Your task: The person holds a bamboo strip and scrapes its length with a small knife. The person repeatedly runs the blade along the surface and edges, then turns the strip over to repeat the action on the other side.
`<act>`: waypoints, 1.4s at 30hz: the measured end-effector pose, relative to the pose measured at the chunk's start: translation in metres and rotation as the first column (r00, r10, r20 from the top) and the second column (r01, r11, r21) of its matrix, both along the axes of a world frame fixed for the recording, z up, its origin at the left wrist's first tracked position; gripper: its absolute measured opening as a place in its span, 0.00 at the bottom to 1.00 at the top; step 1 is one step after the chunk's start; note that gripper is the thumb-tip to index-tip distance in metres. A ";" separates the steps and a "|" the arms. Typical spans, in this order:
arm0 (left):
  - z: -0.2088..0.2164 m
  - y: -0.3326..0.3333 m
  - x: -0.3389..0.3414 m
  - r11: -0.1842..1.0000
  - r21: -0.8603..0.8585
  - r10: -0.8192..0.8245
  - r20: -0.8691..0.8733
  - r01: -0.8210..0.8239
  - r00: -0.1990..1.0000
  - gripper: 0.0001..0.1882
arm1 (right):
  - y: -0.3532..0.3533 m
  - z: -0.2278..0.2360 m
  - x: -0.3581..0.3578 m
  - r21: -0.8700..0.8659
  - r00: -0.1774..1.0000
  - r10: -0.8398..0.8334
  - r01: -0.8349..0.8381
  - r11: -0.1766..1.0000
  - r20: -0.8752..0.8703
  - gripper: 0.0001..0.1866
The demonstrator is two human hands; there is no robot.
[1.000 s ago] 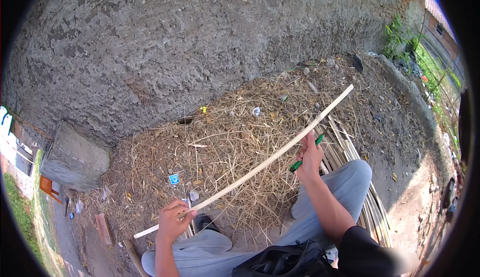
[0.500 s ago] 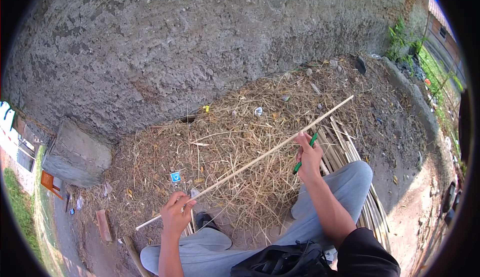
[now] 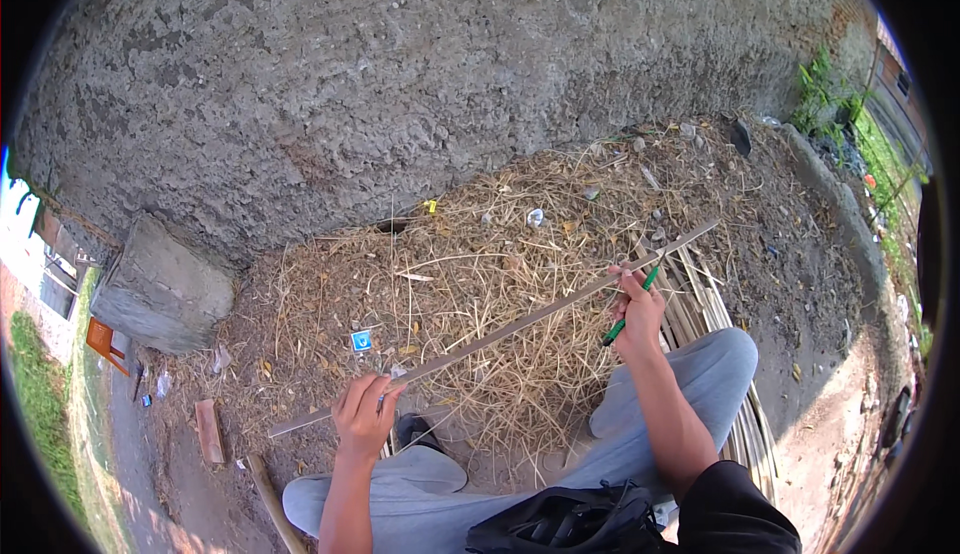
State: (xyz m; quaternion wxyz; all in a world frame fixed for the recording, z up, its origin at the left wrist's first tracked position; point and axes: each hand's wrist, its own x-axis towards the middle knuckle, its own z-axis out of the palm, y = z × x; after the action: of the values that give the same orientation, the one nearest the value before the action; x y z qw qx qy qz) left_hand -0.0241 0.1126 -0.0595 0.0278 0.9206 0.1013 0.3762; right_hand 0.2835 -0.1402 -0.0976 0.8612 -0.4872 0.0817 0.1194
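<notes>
Nearest, trousers [image 3: 700, 384]: grey-blue, bent at the knees across the bottom of the frame, and we see a black bag [image 3: 560, 526] between the legs.
Long strip [image 3: 500, 333]: held above the ground, slanting through the middle of the frame from lower left to right of centre. We judge it already pared narrow; whether its surface needs more work, we cannot tell.
Left hand [image 3: 362, 416]: left of centre and low, back upward, fingers bent over the strip with the thumb opposing, grasping it in from its lower end; the forearm rises almost upright.
Right hand [image 3: 640, 316]: right of centre, pinching the strip between thumb and forefinger in from its upper end; the forearm slants up and leftward from a black sleeve [image 3: 735, 504].
Green tool [image 3: 613, 334]: tucked within the right hand's grasp, crossing the palm; we can make out no blade.
Loose strips [image 3: 750, 434]: bundled beside the leg at right; worked or waiting, we cannot say.
Shavings [image 3: 540, 384]: heaped mid-frame, which suggests to us much trimming already done.
Wall [image 3: 450, 74]: rough and grey, filling the upper frame.
</notes>
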 end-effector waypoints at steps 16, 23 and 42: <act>0.001 -0.003 0.000 0.991 -0.090 -0.098 -0.008 0.096 0.995 0.14 | 0.002 -0.002 0.001 -0.061 0.991 -0.114 0.110 0.992 -0.070 0.15; 0.005 -0.003 0.003 0.990 -0.050 -0.130 0.000 0.129 0.992 0.13 | 0.002 -0.005 0.003 -0.053 0.989 -0.110 0.105 0.993 -0.098 0.15; 0.000 0.001 -0.001 0.999 0.044 -0.012 0.119 0.007 0.993 0.14 | 0.002 -0.005 -0.001 0.089 0.998 0.067 -0.067 0.994 0.001 0.14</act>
State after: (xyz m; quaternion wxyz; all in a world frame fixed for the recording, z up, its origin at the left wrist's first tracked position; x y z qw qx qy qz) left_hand -0.0248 0.1140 -0.0592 0.0157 0.8974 0.0870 0.4323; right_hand 0.2824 -0.1382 -0.1026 0.8774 -0.4509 0.0608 0.1520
